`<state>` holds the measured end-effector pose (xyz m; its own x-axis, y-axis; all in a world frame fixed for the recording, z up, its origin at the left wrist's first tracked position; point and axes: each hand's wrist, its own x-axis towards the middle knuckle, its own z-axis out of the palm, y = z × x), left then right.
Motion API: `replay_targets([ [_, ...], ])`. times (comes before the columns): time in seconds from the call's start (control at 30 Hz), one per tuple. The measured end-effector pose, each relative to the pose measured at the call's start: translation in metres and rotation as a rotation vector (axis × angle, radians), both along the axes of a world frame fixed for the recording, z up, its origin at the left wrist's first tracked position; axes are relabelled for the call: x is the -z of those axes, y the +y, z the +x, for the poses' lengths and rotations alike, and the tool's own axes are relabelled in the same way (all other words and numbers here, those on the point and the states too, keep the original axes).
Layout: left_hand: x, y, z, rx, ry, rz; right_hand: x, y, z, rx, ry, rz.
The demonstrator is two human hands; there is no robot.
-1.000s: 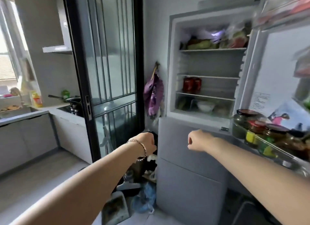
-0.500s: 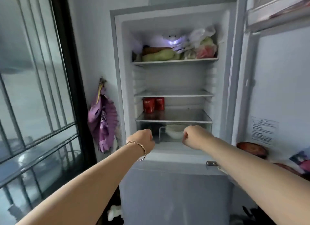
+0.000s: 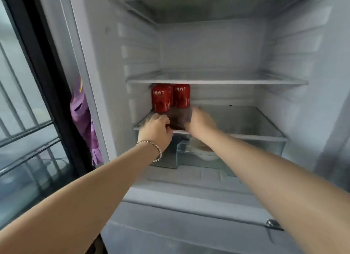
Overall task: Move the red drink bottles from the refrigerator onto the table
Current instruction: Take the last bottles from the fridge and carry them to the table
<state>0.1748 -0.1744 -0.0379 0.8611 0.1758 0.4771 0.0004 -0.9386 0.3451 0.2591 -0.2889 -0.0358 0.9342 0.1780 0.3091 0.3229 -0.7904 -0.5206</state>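
- The left bottle (image 3: 162, 97) and right bottle (image 3: 181, 95), both red, stand upright and touching at the far left of a glass shelf (image 3: 246, 119) in the fridge (image 3: 217, 45); their tops are hidden behind the upper shelf (image 3: 216, 81).
- The left hand (image 3: 156, 129) is at the shelf's near edge, just short of the left bottle; its fingers are curled and hold nothing.
- The right hand (image 3: 200, 121) reaches over the shelf with fingers stretched toward the right bottle; it grasps nothing, and blur hides whether it touches.
- They look rigid, small and probably full, so light enough for one hand each; being chilled, they may be damp and slippery.
- Best hold is likely round the mid-body, thumb opposite fingers; draw each straight toward the near edge, since the gap overhead looks slight.
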Motion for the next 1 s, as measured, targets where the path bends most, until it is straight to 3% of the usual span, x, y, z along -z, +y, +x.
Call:
replay_targets([
  [0.2,0.012,0.021,0.075,-0.034,-0.023,0.002,0.0,0.045,0.11,0.009,0.194,0.345],
  [0.47,0.019,0.037,0.099,-0.027,-0.025,-0.045,0.011,0.076,0.183,0.231,0.297,0.464],
  [0.53,0.021,0.038,0.101,-0.027,-0.02,-0.06,0.008,0.075,0.188,0.281,0.261,0.536],
  [0.67,0.022,0.039,0.102,-0.035,-0.037,-0.064,0.003,0.068,0.188,0.271,0.241,0.471],
  [0.83,0.022,0.04,0.101,-0.017,-0.01,-0.08,-0.004,0.057,0.165,0.08,0.296,0.651],
  [1.0,0.021,0.041,0.102,0.002,0.01,-0.044,-0.007,0.042,0.103,0.068,0.25,0.506],
])
